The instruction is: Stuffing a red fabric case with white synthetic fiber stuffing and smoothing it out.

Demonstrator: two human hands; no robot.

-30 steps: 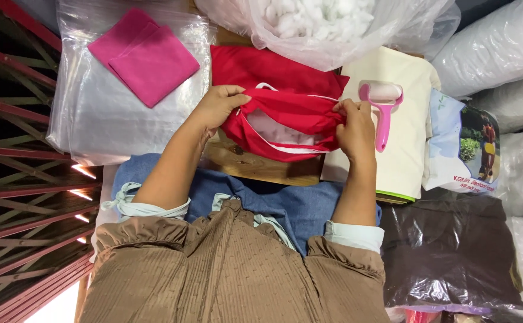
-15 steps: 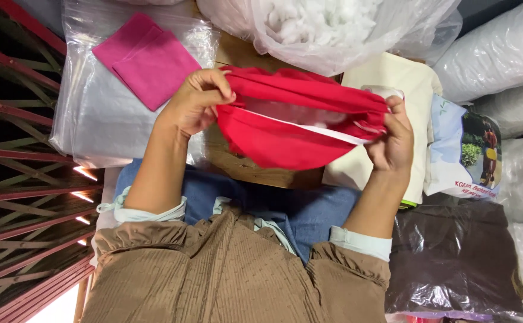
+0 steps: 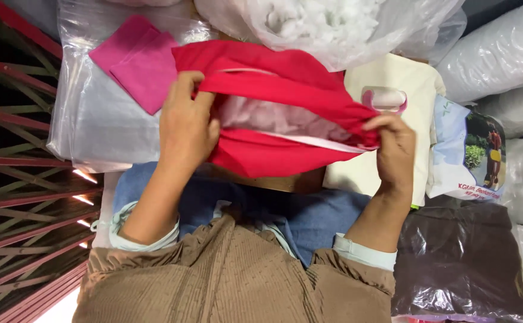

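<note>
I hold a red fabric cover [image 3: 273,90] stretched wide between both hands, with white stuffing [image 3: 267,116] showing through its open slit. My left hand [image 3: 187,125] grips the cover's left end at the opening. At the right end, my right hand [image 3: 396,149] pinches the fabric's edge. The cover hangs above my lap, over a brown board [image 3: 285,179].
A pink folded cloth [image 3: 136,63] lies on a clear plastic bag [image 3: 94,119] at the left. A large bag of white filling [image 3: 333,24] sits at the top. A pink lint roller [image 3: 384,98] rests on cream fabric [image 3: 405,78]. A dark brown packed bag [image 3: 459,263] lies right.
Both hands have pulled the red cover wider apart and raised it. The opening now gapes, showing more white stuffing, and the cover has shifted left toward the pink cloth.
</note>
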